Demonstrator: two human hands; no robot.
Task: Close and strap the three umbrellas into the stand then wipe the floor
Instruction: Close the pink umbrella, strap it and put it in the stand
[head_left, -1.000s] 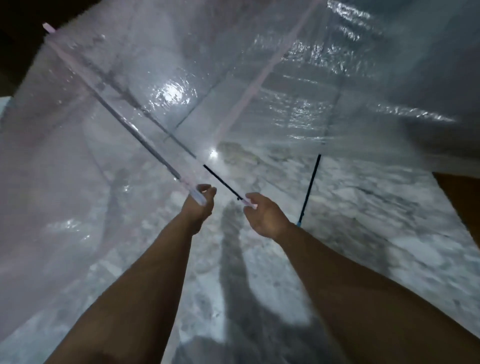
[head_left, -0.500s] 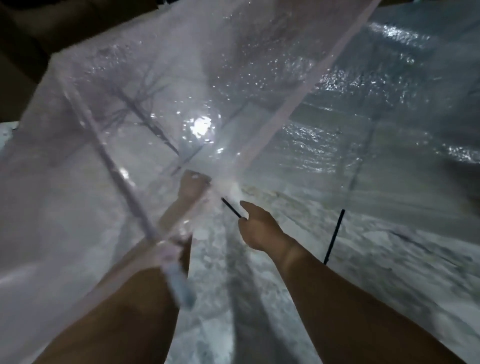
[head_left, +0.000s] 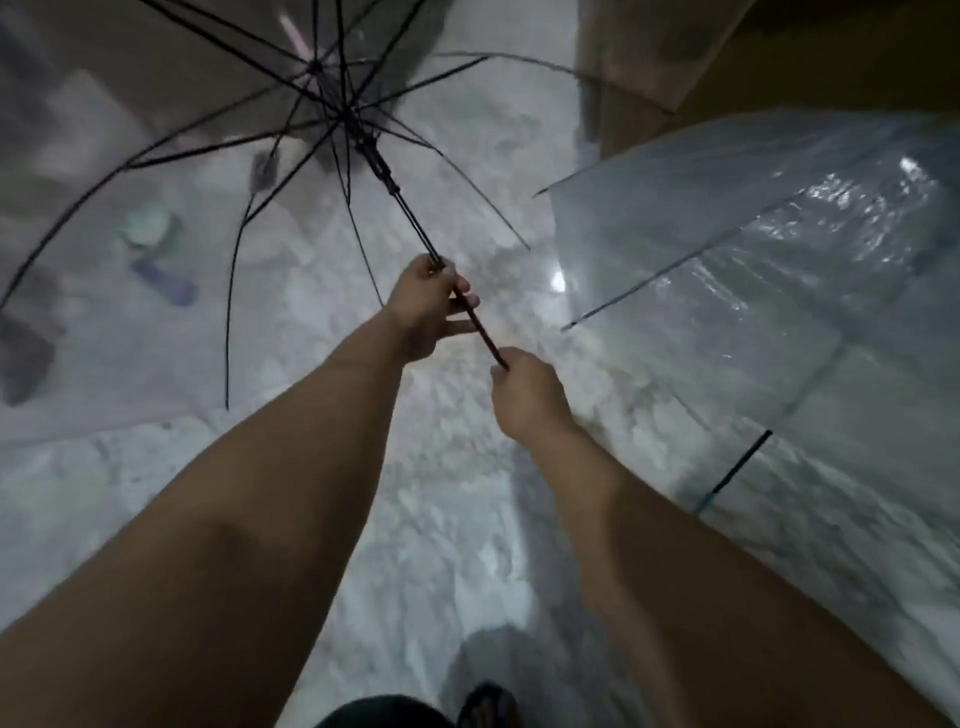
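I hold an open clear umbrella with black ribs (head_left: 156, 156) pointing away from me, its inside facing the camera. My left hand (head_left: 428, 306) grips its black shaft (head_left: 410, 218) just below the runner. My right hand (head_left: 524, 395) is closed on the lower end of the same shaft, where the handle is hidden in my fist. A second open clear umbrella with a bluish tint (head_left: 769, 291) lies on the marble floor (head_left: 441, 493) to the right, its thin dark shaft (head_left: 737, 467) sticking out toward me.
Seen blurred through the held canopy at left are a pale green item (head_left: 145, 226) and a purple object (head_left: 166, 280) on the floor. A brown wooden surface (head_left: 779, 67) rises at the upper right. My foot (head_left: 483, 706) shows at the bottom edge.
The held umbrella has swung from covering the view to pointing away, so its ribs and shaft now show. Both hands have shifted from the canopy edge onto the shaft.
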